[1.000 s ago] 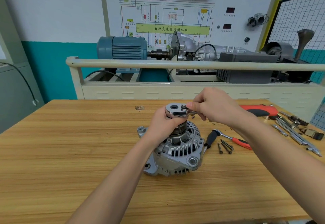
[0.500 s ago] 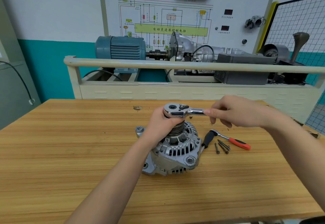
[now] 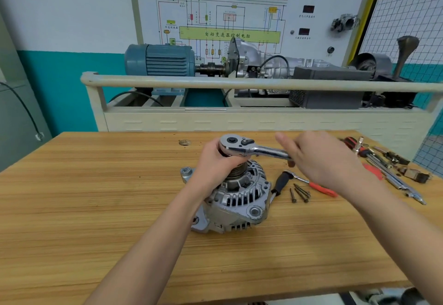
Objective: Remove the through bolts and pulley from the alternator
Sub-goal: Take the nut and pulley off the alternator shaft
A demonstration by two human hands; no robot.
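The silver alternator stands on the wooden table with its pulley facing up. My left hand grips the pulley from the left. A chrome ratchet sits on top of the pulley, its handle pointing right. My right hand holds the far end of that handle and is blurred by motion. Several dark through bolts lie loose on the table just right of the alternator.
A black-handled tool and a red-handled tool lie beside the bolts. More tools are spread along the table's right edge. A training bench with a beige rail, motor and gearbox stands behind the table.
My right hand slid from near the ratchet head out to the handle's end, and the handle swung slightly toward me. My left hand stayed on the pulley.
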